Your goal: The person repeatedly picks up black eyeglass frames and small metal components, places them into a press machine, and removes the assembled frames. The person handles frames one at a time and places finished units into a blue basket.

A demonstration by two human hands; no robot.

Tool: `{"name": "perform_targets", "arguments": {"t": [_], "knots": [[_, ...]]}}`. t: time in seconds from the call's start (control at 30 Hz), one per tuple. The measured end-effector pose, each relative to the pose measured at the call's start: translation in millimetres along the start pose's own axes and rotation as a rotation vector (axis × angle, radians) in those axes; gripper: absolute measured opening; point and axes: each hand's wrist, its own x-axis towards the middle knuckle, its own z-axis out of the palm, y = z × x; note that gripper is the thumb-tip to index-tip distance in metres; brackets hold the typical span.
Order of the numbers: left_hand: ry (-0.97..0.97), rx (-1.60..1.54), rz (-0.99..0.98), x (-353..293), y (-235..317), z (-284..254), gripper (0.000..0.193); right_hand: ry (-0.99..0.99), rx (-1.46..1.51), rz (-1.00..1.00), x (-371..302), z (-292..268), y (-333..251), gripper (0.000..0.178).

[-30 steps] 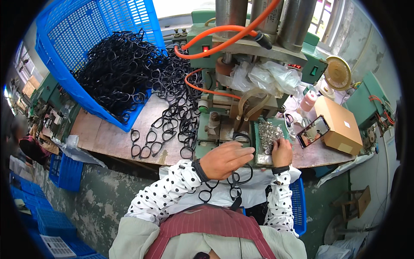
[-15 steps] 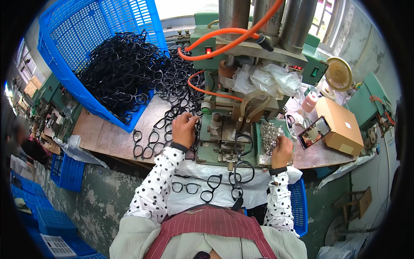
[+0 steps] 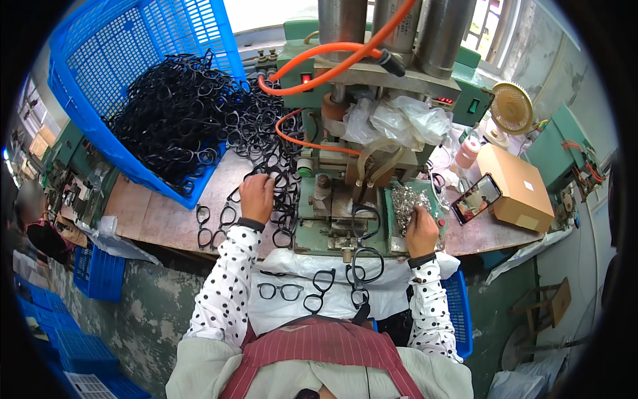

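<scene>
My left hand [image 3: 257, 197] is over the black eyeglass frames [image 3: 282, 199] spread on the table left of the press. Its fingers are curled down among them, and whatever they grip is hidden. My right hand [image 3: 422, 233] is at the small tray of shiny metal parts [image 3: 409, 205], its thumb and fingers pinched together; anything between them is too small to make out. Between my hands, a black eyeglass frame [image 3: 367, 265] hangs at the front of the green press [image 3: 316, 236]. More eyeglass frames [image 3: 280, 291] rest on the white sheet [image 3: 266, 314] over my lap.
A tilted blue crate [image 3: 143, 174] holds a heap of black frames. Orange hoses [image 3: 299, 60] loop across the press. To the right are a phone [image 3: 475, 199], a cardboard box [image 3: 515, 189], a bottle [image 3: 467, 151] and a small fan [image 3: 512, 108]. Another person [image 3: 43, 229] is at far left.
My left hand has moved left and slightly forward over the loose frames, away from the press. My right hand stays by the metal parts, its fingers pinched. The whole view has shifted a little.
</scene>
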Motion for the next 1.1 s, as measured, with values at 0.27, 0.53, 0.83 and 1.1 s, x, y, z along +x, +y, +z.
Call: {"name": "perform_targets", "arguments": {"t": [0.27, 0.53, 0.83, 1.1], "knots": [[0.163, -0.369, -0.272, -42, 68, -21, 0.017, -0.005, 0.482, 0.503, 24, 4, -28, 0.008], [0.182, -0.453, 0.116, -8, 137, -56, 0.014, -0.086, 0.856, 0.486, 51, -21, -116, 0.014], [0.142, -0.682, -0.135, 46, 172, -71, 0.018, 0.014, 0.832, 0.479, 49, -3, -125, 0.012], [0.122, -0.677, -0.094, 41, 165, -71, 0.013, 0.077, 0.858, 0.443, 39, 19, -134, 0.034]]}}
